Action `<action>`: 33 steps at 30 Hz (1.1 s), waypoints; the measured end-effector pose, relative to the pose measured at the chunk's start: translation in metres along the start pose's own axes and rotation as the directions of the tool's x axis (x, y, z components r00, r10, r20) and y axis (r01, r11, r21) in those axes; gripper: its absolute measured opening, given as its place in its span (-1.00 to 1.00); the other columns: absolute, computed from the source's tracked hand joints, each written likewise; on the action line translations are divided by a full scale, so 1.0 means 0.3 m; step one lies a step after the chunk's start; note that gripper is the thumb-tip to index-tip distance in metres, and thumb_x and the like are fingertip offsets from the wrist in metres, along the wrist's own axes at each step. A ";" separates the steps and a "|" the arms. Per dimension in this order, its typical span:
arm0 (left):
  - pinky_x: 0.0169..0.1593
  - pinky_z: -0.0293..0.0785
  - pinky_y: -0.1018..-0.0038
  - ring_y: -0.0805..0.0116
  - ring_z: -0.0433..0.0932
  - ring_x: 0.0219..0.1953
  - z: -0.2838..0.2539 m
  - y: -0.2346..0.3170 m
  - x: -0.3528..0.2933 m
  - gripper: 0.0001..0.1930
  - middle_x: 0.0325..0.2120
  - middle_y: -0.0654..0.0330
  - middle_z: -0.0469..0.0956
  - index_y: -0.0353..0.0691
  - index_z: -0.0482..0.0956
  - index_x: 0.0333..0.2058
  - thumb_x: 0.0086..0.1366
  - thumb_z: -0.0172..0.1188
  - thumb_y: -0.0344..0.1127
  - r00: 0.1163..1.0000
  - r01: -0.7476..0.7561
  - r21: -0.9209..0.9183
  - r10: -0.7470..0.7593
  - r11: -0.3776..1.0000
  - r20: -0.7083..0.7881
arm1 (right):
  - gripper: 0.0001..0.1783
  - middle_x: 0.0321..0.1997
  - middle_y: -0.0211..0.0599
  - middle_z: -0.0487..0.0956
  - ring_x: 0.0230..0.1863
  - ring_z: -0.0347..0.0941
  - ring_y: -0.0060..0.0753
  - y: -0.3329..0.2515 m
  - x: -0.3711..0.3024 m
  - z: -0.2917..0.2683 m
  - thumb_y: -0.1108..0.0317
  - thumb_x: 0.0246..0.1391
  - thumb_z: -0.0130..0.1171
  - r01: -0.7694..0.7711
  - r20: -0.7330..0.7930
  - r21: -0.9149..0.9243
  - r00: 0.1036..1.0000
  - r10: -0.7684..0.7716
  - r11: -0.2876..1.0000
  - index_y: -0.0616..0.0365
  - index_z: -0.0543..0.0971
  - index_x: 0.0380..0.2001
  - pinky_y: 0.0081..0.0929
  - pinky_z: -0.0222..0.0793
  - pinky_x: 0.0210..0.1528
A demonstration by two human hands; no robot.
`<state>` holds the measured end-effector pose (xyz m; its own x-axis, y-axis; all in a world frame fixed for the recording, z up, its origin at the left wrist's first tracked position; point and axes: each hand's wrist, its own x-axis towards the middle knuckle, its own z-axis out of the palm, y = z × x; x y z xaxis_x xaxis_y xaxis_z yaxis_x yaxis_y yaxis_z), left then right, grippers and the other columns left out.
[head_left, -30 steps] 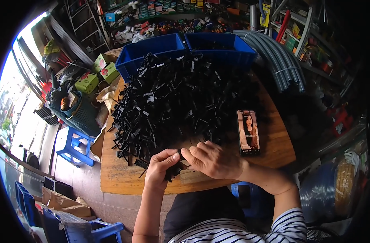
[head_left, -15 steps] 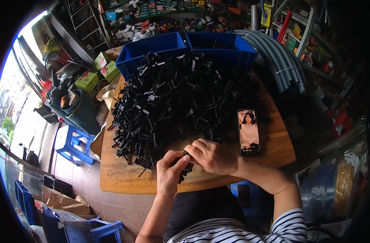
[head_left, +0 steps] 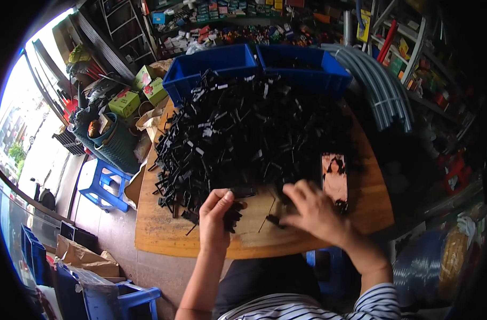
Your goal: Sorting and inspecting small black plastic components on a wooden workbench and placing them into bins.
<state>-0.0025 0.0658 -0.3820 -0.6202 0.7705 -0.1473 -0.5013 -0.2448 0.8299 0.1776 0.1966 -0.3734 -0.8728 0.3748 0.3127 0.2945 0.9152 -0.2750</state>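
My left hand (head_left: pixel 215 216) is closed near the front of the wooden table, thumb pressed on the forefinger. A small black plastic part (head_left: pixel 244 193) sticks out to the right from its grip. More dark pieces show beside its palm; whether they are held or lie on the table I cannot tell. To the right, my right hand (head_left: pixel 320 216) hovers with thumb and fingers apart, blurred by motion. Below its fingertips is a small black piece (head_left: pixel 274 219) with a thin stem. Ahead of both hands spreads a large heap of black plastic parts (head_left: pixel 238 128).
Two blue bins (head_left: pixel 214 65) stand behind the heap. A phone (head_left: pixel 335 180) showing a person on its screen lies beside my right hand on the wooden table (head_left: pixel 168 234). A blue stool (head_left: pixel 102 184) stands at left, and grey pipes (head_left: pixel 387 88) curve at the back right.
My hands were together around a small black piece. The right hand has pulled away to the right and opened, while the left stays closed. The whole view has shifted slightly.
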 end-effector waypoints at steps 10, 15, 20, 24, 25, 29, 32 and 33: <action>-0.14 0.39 0.31 0.17 0.43 -0.04 0.621 0.355 0.875 -0.49 -0.15 0.05 0.48 -0.16 0.45 -0.05 0.09 0.18 0.03 0.920 -0.170 0.137 0.108 0.976 0.376 | -0.62 -0.34 -0.19 0.37 -0.24 0.46 -0.27 -0.071 0.048 0.217 0.26 -0.03 0.21 0.378 -0.045 0.077 0.926 -0.375 0.923 0.22 0.36 -0.21 -0.47 0.51 -0.26; 0.13 0.19 -0.04 -0.10 0.29 0.14 0.477 0.454 1.101 -0.30 0.11 -0.03 0.32 -0.01 0.38 0.10 0.09 0.10 0.30 0.520 -0.831 0.556 0.342 -0.009 0.782 | -0.63 -0.39 -0.21 0.46 -0.44 0.53 -0.36 -0.033 0.029 0.210 0.30 0.04 0.17 0.407 -0.072 0.236 0.913 -0.402 0.882 0.25 0.40 -0.12 -0.48 0.49 -0.51; 0.12 0.24 0.06 -0.06 0.31 0.10 0.326 0.130 0.893 -0.37 0.06 0.08 0.36 0.07 0.48 0.02 0.07 0.09 0.32 0.885 -0.266 0.857 0.240 -0.442 0.399 | -0.75 -0.43 -0.33 0.49 -0.46 0.52 -0.35 0.014 0.046 0.135 0.31 -0.01 0.20 0.447 -0.113 0.327 0.893 -0.435 0.833 0.18 0.50 -0.25 -0.45 0.48 -0.54; -0.03 0.34 0.16 0.05 0.39 -0.07 0.216 0.124 0.784 -0.53 -0.24 0.12 0.50 -0.02 0.60 -0.26 0.04 0.16 0.21 0.767 -0.528 0.810 0.266 -0.255 0.583 | -0.75 -0.25 -0.24 0.52 -0.16 0.45 -0.18 0.087 0.224 0.012 0.50 -0.12 0.24 0.281 -0.517 0.207 0.845 -0.139 0.937 0.14 0.53 -0.28 -0.30 0.39 -0.09; -0.06 0.34 0.18 0.07 0.41 -0.10 0.230 0.120 0.737 -0.56 -0.31 0.15 0.52 -0.03 0.62 -0.33 0.03 0.18 0.20 0.739 -0.588 0.773 0.230 -0.238 0.633 | -0.70 -0.12 -0.13 0.48 -0.03 0.37 -0.09 0.142 0.292 -0.007 0.45 -0.10 0.26 0.181 -0.625 0.116 0.777 -0.070 0.977 0.17 0.52 -0.22 -0.24 0.27 0.02; -0.17 0.26 0.23 0.16 0.41 -0.21 0.275 0.130 0.578 -0.64 -0.42 0.24 0.52 -0.03 0.60 -0.44 0.00 0.23 0.13 0.620 -0.716 0.659 0.227 -0.230 0.752 | -0.42 0.07 0.05 0.41 0.06 0.34 0.07 0.455 0.487 -0.020 -0.05 0.06 0.14 -0.237 -0.530 0.099 0.809 0.253 0.967 0.19 0.46 -0.01 -0.21 0.25 0.09; -0.10 0.26 0.24 0.19 0.42 -0.15 0.254 0.136 0.481 -0.69 -0.36 0.22 0.53 -0.03 0.61 -0.39 0.01 0.26 0.05 0.537 -0.771 0.573 0.201 -0.276 0.819 | -0.31 -0.06 -0.05 0.47 -0.06 0.39 0.04 0.468 0.557 0.052 -0.25 0.02 0.07 -0.199 -0.271 0.061 0.940 0.209 0.978 0.22 0.51 -0.10 -0.20 0.33 -0.02; -0.10 0.26 0.24 0.19 0.42 -0.15 0.222 0.155 0.452 -0.69 -0.36 0.22 0.53 -0.03 0.61 -0.39 0.01 0.26 0.05 0.547 -0.761 0.583 0.204 -0.283 0.812 | -0.33 -0.07 -0.03 0.46 -0.02 0.38 0.01 0.401 0.573 0.070 -0.21 0.04 0.08 -0.195 -0.275 0.048 0.940 0.201 0.980 0.23 0.50 -0.10 -0.24 0.31 0.02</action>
<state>-0.0696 0.1981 -0.3276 0.0488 0.8494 0.5255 0.9660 -0.1739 0.1914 0.0547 0.3682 -0.3718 -0.6546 0.5767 0.4887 0.4398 0.8164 -0.3744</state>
